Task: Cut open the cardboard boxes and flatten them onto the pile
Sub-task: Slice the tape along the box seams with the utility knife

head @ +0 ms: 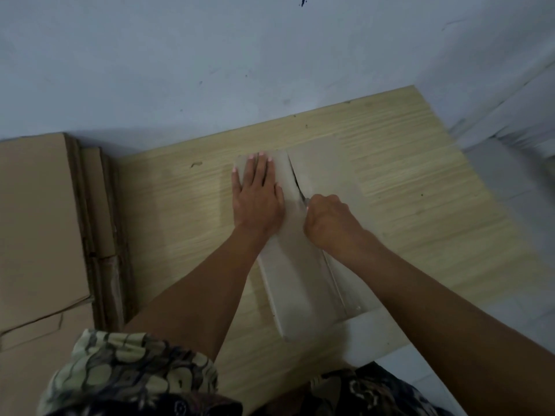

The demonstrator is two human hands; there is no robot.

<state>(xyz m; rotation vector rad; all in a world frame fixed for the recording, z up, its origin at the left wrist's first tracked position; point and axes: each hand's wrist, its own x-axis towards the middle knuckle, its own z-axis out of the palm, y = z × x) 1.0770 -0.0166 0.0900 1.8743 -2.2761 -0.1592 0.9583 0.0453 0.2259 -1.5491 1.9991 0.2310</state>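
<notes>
Centrally, 1 cardboard box (303, 259) is shown lying on the wooden board (405, 163), its top seam slit from the far edge to about the middle. The left hand (255, 190) is pressed flat, fingers straight, on the left flap. The right hand (327, 220) is curled round what appears to be a small blade (304, 200), though little of the tool is seen. The near half of the seam remains uncut, and flattening is judged still to come. A pile of flattened cardboard (39, 220) is stacked at the left.
</notes>
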